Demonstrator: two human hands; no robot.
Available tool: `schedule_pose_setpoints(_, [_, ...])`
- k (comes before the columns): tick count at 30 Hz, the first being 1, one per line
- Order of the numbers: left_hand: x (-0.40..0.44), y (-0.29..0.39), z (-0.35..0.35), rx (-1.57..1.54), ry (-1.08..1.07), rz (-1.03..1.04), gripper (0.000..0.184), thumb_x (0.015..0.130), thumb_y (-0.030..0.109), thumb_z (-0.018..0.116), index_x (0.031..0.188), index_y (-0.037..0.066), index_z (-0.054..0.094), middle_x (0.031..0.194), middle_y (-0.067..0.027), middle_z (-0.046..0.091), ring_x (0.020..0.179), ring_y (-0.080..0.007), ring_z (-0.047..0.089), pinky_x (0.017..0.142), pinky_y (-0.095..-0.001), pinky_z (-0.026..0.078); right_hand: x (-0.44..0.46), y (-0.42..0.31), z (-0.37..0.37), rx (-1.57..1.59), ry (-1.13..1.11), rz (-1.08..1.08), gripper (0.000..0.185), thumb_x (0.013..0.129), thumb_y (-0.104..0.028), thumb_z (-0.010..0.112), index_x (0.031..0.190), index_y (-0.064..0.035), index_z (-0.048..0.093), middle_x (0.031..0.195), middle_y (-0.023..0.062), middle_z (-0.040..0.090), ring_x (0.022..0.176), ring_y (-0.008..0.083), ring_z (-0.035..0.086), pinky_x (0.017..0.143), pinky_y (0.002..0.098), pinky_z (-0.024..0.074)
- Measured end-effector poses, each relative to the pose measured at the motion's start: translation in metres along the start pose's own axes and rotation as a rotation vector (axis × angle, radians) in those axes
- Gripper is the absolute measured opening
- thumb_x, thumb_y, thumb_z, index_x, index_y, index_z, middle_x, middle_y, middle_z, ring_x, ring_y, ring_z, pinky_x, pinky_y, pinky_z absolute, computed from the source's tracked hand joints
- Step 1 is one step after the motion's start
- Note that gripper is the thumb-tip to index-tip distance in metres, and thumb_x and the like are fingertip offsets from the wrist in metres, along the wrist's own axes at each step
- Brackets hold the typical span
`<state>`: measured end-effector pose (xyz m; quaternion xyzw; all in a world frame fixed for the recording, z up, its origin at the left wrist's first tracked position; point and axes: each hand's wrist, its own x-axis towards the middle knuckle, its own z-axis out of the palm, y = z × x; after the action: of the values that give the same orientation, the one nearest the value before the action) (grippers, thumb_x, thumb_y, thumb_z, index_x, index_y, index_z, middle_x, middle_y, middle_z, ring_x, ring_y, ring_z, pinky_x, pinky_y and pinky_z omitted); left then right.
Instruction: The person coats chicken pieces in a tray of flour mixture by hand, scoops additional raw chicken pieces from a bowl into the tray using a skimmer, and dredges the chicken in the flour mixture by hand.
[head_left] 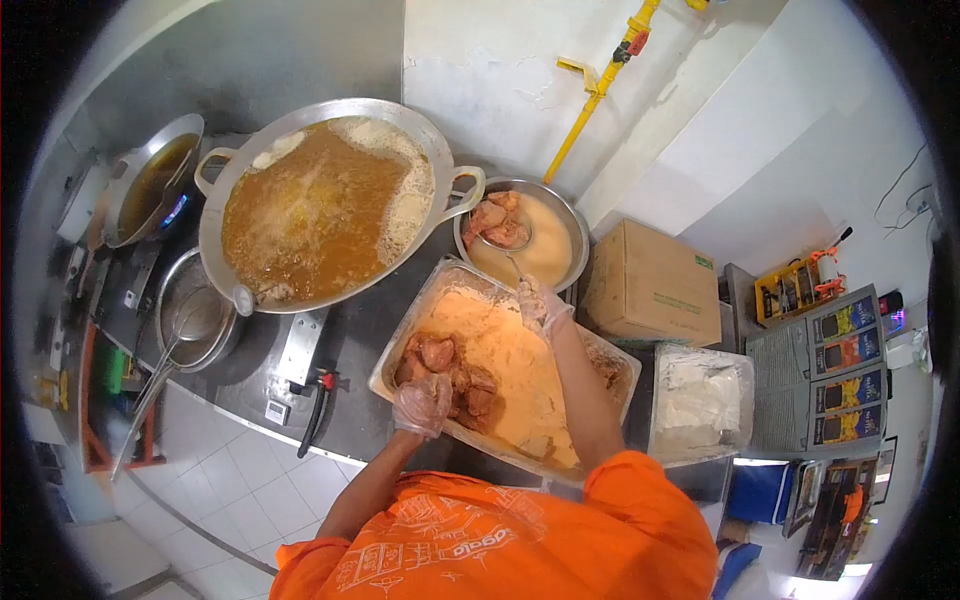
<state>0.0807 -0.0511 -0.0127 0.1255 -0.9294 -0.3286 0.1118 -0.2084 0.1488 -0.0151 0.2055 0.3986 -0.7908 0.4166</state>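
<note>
In the head view, both gloved hands are working at 2 vessels. The left hand point(424, 404) is touching the chunks point(435, 352), which are lying at the near left of the tub point(408, 325) on orange breading point(510, 360); whether its fingers are closing on a piece, I cannot tell. The right hand point(543, 305) is gripping the ladle point(516, 265) by its handle, above the tub's far edge. The ladle's head is sitting in the bowl point(580, 262) beside meat point(493, 214) and pale batter point(553, 238). To the left, oil point(305, 215) is foaming in the pan point(211, 245). A box point(650, 285) is standing right of the bowl; a tray point(746, 412) is holding white powder point(705, 402).
</note>
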Motion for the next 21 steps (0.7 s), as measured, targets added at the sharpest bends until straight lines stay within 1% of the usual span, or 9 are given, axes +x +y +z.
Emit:
schedule_pose_setpoints(2, [0.0, 0.001, -0.002, 0.009, -0.016, -0.009, 0.041, 0.098, 0.033, 0.056, 0.074, 0.002, 0.065, 0.067, -0.023, 0.065, 0.061, -0.041, 0.065, 0.062, -0.0506, 0.053, -0.006, 0.003, 0.002, -0.021, 0.059, -0.039, 0.032, 0.103, -0.038, 0.057, 0.077, -0.0198, 0.053, 0.059, -0.0071, 0.045, 0.044, 0.0067, 0.044, 0.035, 0.0213, 0.0329])
schedule_pose_setpoints(4, [0.0, 0.001, -0.002, 0.017, -0.035, -0.016, 0.04, 0.098, 0.033, 0.056, 0.075, 0.002, 0.065, 0.067, -0.0229, 0.065, 0.061, -0.0411, 0.065, 0.061, -0.0507, 0.053, -0.003, 0.002, -0.013, 0.015, -0.1, 0.06, 0.034, 0.107, -0.039, 0.052, 0.081, -0.017, 0.055, 0.059, -0.0051, 0.048, 0.04, 0.0072, 0.04, 0.034, 0.0242, 0.03])
schedule_pose_setpoints(5, [-0.001, 0.0, -0.002, 0.067, -0.035, -0.016, 0.04, 0.098, 0.033, 0.057, 0.074, 0.002, 0.065, 0.067, -0.0227, 0.065, 0.061, -0.041, 0.065, 0.06, -0.0509, 0.053, -0.007, 0.005, -0.012, 0.015, -0.101, 0.06, 0.034, 0.107, -0.039, 0.052, 0.081, -0.017, 0.055, 0.059, -0.0051, 0.048, 0.04, 0.0072, 0.04, 0.034, 0.0242, 0.03])
schedule_pose_setpoints(8, [-0.002, -0.001, 0.0, 0.119, -0.044, -0.011, 0.039, 0.098, 0.032, 0.057, 0.073, 0.003, 0.064, 0.066, -0.0224, 0.064, 0.06, -0.0405, 0.065, 0.059, -0.0508, 0.052, -0.021, 0.012, -0.01, -0.065, -0.018, 0.021, 0.035, 0.105, -0.042, 0.053, 0.079, -0.0184, 0.054, 0.055, -0.0072, 0.044, 0.037, 0.0072, 0.038, 0.032, 0.0247, 0.0279])
schedule_pose_setpoints(10, [-0.002, 0.0, -0.001, 0.121, -0.053, -0.003, 0.038, 0.098, 0.031, 0.058, 0.073, 0.003, 0.064, 0.066, -0.0221, 0.064, 0.06, -0.0403, 0.065, 0.058, -0.0506, 0.052, -0.031, 0.016, -0.007, -0.1, 0.115, -0.038, 0.036, 0.104, -0.043, 0.054, 0.077, -0.0194, 0.054, 0.053, -0.0079, 0.042, 0.035, 0.0072, 0.035, 0.031, 0.0246, 0.0269])
schedule_pose_setpoints(13, [0.002, 0.008, -0.008, 0.017, 0.019, 0.057, 0.039, 0.097, 0.032, 0.059, 0.073, 0.002, 0.065, 0.065, -0.0218, 0.064, 0.061, -0.0398, 0.066, 0.058, -0.0494, 0.053, -0.037, 0.019, -0.019, -0.001, 0.044, -0.054, 0.035, 0.102, -0.041, 0.06, 0.076, -0.0208, 0.048, 0.055, -0.0089, 0.037, 0.037, 0.0063, 0.033, 0.031, 0.023, 0.0234])
schedule_pose_setpoints(17, [0.0, 0.002, 0.0, 0.048, 0.044, 0.041, 0.041, 0.098, 0.031, 0.058, 0.071, 0.0, 0.065, 0.064, -0.0224, 0.064, 0.059, -0.0397, 0.066, 0.058, -0.0485, 0.054, -0.061, 0.013, -0.005, -0.087, 0.126, -0.112, 0.035, 0.102, -0.042, 0.061, 0.077, -0.0203, 0.05, 0.054, -0.0091, 0.037, 0.038, 0.0059, 0.034, 0.031, 0.0237, 0.0231])
schedule_pose_setpoints(20, [0.0, 0.002, -0.003, 0.067, 0.023, 0.035, 0.042, 0.098, 0.029, 0.058, 0.068, 0.0, 0.065, 0.063, -0.0232, 0.064, 0.057, -0.0396, 0.065, 0.058, -0.0484, 0.054, -0.084, -0.003, 0.016, -0.034, -0.007, -0.111, 0.036, 0.102, -0.042, 0.061, 0.076, -0.0203, 0.051, 0.053, -0.009, 0.037, 0.036, 0.0058, 0.033, 0.031, 0.024, 0.0229])
schedule_pose_setpoints(21, [0.001, 0.004, -0.005, 0.061, -0.006, 0.037, 0.043, 0.097, 0.029, 0.058, 0.066, 0.0, 0.065, 0.062, -0.0235, 0.064, 0.056, -0.0395, 0.065, 0.058, -0.0483, 0.054, -0.098, -0.009, 0.032, -0.064, 0.056, -0.208, 0.037, 0.103, -0.044, 0.059, 0.076, -0.0202, 0.051, 0.053, -0.0088, 0.039, 0.034, 0.0063, 0.032, 0.03, 0.0238, 0.0239])
